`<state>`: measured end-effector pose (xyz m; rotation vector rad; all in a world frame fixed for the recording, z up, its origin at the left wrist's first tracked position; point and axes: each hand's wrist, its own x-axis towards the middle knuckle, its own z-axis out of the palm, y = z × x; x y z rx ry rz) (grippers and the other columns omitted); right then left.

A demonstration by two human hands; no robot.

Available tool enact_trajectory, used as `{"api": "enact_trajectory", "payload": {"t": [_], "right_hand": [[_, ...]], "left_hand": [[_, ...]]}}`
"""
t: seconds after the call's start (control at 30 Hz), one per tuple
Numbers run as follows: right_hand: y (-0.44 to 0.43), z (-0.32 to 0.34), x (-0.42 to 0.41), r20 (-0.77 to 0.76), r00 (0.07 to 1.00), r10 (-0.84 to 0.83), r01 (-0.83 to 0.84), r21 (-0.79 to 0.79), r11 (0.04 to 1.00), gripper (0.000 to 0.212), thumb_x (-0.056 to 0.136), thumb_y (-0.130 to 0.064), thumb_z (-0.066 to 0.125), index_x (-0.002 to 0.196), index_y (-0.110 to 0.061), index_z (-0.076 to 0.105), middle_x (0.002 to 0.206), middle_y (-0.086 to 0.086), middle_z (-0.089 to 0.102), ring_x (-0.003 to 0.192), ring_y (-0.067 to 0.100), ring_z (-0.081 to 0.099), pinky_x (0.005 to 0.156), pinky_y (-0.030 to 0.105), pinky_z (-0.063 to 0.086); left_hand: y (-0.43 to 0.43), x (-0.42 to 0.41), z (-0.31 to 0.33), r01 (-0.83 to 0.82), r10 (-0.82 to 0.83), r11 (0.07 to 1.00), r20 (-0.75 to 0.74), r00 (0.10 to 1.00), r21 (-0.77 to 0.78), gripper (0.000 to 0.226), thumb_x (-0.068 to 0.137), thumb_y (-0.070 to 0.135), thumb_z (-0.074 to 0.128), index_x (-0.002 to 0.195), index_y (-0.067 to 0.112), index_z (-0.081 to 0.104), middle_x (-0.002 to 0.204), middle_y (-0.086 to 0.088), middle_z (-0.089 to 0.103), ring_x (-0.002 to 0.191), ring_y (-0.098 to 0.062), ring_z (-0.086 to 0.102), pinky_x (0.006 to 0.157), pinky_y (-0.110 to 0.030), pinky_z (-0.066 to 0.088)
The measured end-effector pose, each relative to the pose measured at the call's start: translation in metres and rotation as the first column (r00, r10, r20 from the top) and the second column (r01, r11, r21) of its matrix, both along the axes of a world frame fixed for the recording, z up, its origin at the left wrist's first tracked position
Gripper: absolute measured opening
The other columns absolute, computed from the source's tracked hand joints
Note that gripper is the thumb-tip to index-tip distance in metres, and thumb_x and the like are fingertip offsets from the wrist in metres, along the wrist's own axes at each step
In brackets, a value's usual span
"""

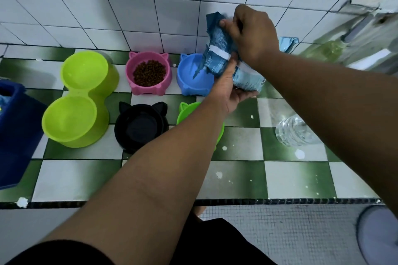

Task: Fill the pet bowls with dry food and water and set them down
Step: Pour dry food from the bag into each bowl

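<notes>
Both hands hold a blue dry-food bag (217, 49) above the blue cat-ear bowl (189, 75), its torn corner pointing down into the bowl. My left hand (228, 90) grips the bag's lower part from below. My right hand (252, 34) pinches its crumpled top. The pink cat-ear bowl (148, 73) holds brown kibble. A black cat-ear bowl (140, 127) and a lime double bowl (79, 97) show nothing inside. A small green cat-ear bowl (187, 112) is mostly hidden under my left forearm.
A clear water bottle (295, 130) lies on the green-and-white checkered counter (290, 178) at the right. A dark blue box (15, 131) stands at the left edge. Another light-blue packet (288, 44) leans against the white tiled wall (129, 6). The counter's front edge runs below.
</notes>
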<state>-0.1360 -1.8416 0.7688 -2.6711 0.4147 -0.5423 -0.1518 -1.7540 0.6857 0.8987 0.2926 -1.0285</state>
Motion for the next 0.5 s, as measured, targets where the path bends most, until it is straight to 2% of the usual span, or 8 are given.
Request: {"api": "enact_trajectory", "payload": {"t": [0.07,0.13,0.27,0.5], "right_hand": [[-0.0003,-0.0024,0.0008,-0.009,1.0,0.0,0.0,-0.01,1.0,0.039,0.097,-0.051,0.049,0.081,-0.016,0.048,0.074,0.003,0.053,0.072,0.024,0.049,0.062,0.031,0.03],[-0.001,-0.0041,0.0013,-0.009,1.0,-0.004,0.004,-0.003,1.0,0.038,0.096,-0.051,0.05,0.081,-0.016,0.048,0.074,0.003,0.052,0.071,0.024,0.049,0.062,0.031,0.031],[-0.0026,-0.0054,0.0026,-0.023,1.0,0.012,-0.012,0.016,1.0,0.038,0.096,-0.051,0.05,0.081,-0.016,0.048,0.073,0.002,0.051,0.069,0.021,0.046,0.061,0.03,0.03],[-0.0025,-0.0038,0.0039,-0.022,0.999,0.034,-0.034,0.018,0.999,0.038,0.096,-0.05,0.05,0.081,-0.015,0.049,0.07,0.0,0.049,0.067,0.02,0.044,0.061,0.03,0.03]], "left_hand": [[-0.0009,0.0008,-0.0027,0.014,-0.014,1.0,-0.003,1.0,0.004,0.085,0.071,0.065,0.073,0.133,0.009,0.061,0.125,-0.019,0.068,0.107,-0.039,0.067,0.089,-0.063,0.057],[-0.0029,0.001,-0.0036,0.026,-0.026,1.0,-0.008,1.0,0.001,0.071,0.085,0.064,0.068,0.129,0.009,0.063,0.121,-0.019,0.068,0.106,-0.04,0.067,0.091,-0.065,0.056],[-0.0054,0.0007,-0.0019,0.026,-0.026,1.0,-0.024,0.999,0.003,0.053,0.091,0.062,0.063,0.112,0.014,0.066,0.111,-0.015,0.068,0.101,-0.037,0.065,0.095,-0.065,0.054],[-0.0042,0.0016,0.0022,0.01,-0.01,1.0,-0.024,1.0,0.022,0.06,0.091,0.062,0.064,0.123,0.011,0.064,0.122,-0.019,0.067,0.115,-0.042,0.063,0.094,-0.063,0.056]]}}
